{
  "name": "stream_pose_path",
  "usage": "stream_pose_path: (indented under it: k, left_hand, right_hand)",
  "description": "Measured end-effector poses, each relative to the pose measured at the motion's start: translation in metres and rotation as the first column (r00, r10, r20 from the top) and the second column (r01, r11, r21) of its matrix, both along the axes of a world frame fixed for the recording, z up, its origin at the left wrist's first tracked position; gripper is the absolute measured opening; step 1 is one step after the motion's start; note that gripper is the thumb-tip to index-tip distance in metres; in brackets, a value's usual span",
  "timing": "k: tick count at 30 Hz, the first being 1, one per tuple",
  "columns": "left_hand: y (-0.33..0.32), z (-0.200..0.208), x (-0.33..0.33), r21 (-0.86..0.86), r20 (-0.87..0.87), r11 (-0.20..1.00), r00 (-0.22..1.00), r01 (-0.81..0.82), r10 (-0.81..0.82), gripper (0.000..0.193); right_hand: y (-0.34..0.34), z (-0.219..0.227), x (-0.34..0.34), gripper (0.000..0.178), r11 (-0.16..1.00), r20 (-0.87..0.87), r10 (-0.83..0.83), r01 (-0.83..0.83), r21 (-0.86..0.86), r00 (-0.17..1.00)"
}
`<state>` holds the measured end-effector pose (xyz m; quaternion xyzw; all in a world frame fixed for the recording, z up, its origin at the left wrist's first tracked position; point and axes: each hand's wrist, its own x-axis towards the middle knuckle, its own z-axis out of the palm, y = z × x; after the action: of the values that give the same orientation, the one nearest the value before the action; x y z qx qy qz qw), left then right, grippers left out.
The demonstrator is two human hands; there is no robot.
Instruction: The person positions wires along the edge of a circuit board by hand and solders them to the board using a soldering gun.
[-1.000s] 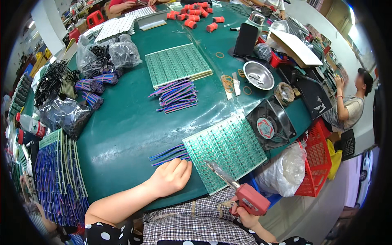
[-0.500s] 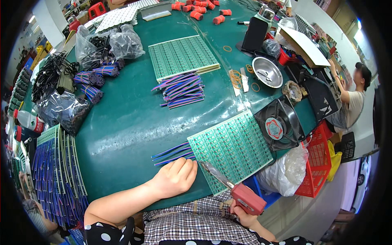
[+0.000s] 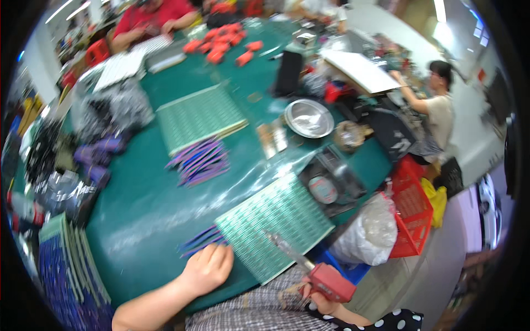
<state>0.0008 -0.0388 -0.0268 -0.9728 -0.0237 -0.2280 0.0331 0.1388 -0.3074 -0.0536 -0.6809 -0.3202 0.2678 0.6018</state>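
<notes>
The red pistol-shaped tool (image 3: 331,282) is gripped in the right hand (image 3: 322,302), with the fingers wrapped around its handle. Its boxy body is continued by a thin metallic barrel, and the narrow tip is seen over the green circuit panel (image 3: 276,225) — a flat, rigid sheet which is covered by fine repeated rows. By the left hand (image 3: 208,268), the fingers are bent downward beside the left edge of this panel, near the thin blue and purple wires (image 3: 201,243); because of the blur and the hidden fingertips, it cannot be told whether a wire is pinched there.

The panel is laid at a slant on the near part of the smooth, glossy green surface (image 3: 138,212). Beside its right corner a square black fan (image 3: 329,185) with a round label is placed. Farther away, a stack of similar panels (image 3: 199,118) is seen, with a loose wire pile (image 3: 200,161) at its near edge — and to the right, a round, shiny metal bowl (image 3: 309,118).
</notes>
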Motion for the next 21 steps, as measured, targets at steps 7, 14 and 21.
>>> stream_pose_path:
  k: [7,14,21]
  left_hand:
    - [-0.011,0.005,-0.032,-0.136,-0.089,0.99,0.996,-0.025,0.013,0.034]
    - [-0.01,0.006,-0.026,-0.187,-0.143,0.982,0.99,-0.009,-0.018,0.037]
    - [-0.015,0.022,-0.012,-0.074,-0.056,0.996,0.998,-0.047,0.043,0.03]
  right_hand:
    - [0.0,0.024,0.036,0.045,0.803,0.036,-0.383,0.314,0.507,0.923]
    - [-0.006,0.072,0.079,0.03,0.682,0.014,-0.556,0.446,0.579,0.831]
    - [-0.001,0.081,0.107,0.037,0.685,0.164,-0.581,0.371,0.628,0.797]
